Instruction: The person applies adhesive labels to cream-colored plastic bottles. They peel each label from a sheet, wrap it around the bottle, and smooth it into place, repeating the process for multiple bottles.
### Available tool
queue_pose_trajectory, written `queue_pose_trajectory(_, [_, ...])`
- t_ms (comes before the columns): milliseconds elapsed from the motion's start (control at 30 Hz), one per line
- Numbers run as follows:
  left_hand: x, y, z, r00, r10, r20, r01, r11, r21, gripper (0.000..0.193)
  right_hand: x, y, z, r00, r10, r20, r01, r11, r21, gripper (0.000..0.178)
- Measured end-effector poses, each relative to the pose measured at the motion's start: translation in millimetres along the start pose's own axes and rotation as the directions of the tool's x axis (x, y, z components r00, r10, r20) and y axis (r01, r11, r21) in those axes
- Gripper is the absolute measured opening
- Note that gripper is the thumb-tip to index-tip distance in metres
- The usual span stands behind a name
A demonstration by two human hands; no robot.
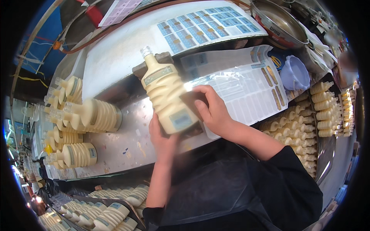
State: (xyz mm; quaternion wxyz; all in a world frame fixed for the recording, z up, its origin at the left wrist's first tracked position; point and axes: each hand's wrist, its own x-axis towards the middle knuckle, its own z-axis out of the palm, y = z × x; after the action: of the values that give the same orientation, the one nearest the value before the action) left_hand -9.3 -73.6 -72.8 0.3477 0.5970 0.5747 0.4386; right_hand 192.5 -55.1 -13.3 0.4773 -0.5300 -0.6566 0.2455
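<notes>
A cream bottle (165, 94) with wavy ridges and a clear neck lies tilted in front of me, its neck end on a dark block (166, 58). One bluish label is on its shoulder and another near its base. My left hand (161, 134) is closed round the base end from below, slightly blurred. Between the thumb and fingers of my right hand (214, 111) is a flat brown piece (192, 101), pressed against the bottle's right side. The exact kind of this piece cannot be made out.
Several similar bottles (94, 115) lie at the left of the metal table (119, 152). Backing sheets with labels (235, 96) and a label sheet (200, 30) lie beyond. A lilac bucket (295, 73) and a round metal pan (279, 19) stand at right. Racks hold more bottles (296, 127).
</notes>
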Motion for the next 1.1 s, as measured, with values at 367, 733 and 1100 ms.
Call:
queue_pose_trajectory(367, [-9, 0, 5, 0.988, 0.108, -0.114, -0.116, 0.992, -0.058, 0.074, -16, -45, 3, 0.794, -0.598, 0.11, 0.608, 0.783, -0.133, 0.019])
queue_pose_trajectory(733, [9, 46, -24, 0.88, 0.457, -0.129, -0.408, 0.866, 0.291, 0.061, -18, 5, -44, 0.987, 0.054, 0.149, -0.1, 0.94, 0.326, 0.022])
queue_pose_trajectory(1100, [10, 44, -6, 0.837, 0.546, 0.024, -0.493, 0.735, 0.465, 0.065, -19, 130, -171, 0.907, 0.319, -0.274, -0.415, 0.578, -0.702, 0.028])
